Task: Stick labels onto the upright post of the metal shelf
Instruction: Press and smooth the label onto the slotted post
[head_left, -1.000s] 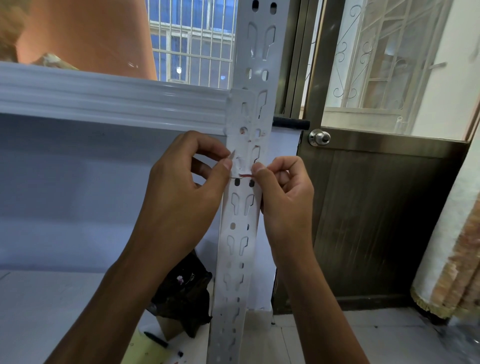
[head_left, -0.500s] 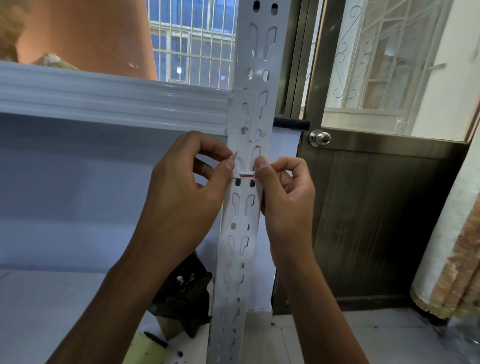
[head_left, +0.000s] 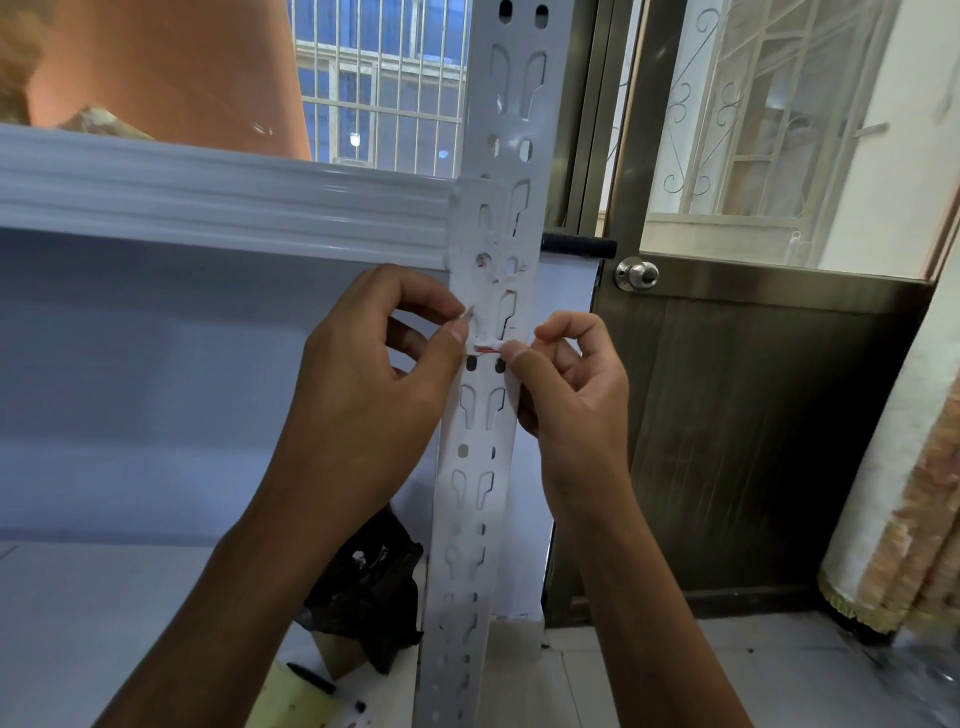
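White label (head_left: 488, 349) with a red line, pinched at its left end by the left hand (head_left: 374, 374) and at its right end by the right hand (head_left: 571, 400), lies across the perforated upright post (head_left: 480, 467), just below the shelf beam (head_left: 223, 202); beyond, a door knob (head_left: 636, 274).

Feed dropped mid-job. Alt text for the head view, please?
Two hands hold a small white, red-marked label across the perforated white upright post, just below the shelf beam: the left hand pinches its left end, the right hand its right end. A door stands behind on the right.
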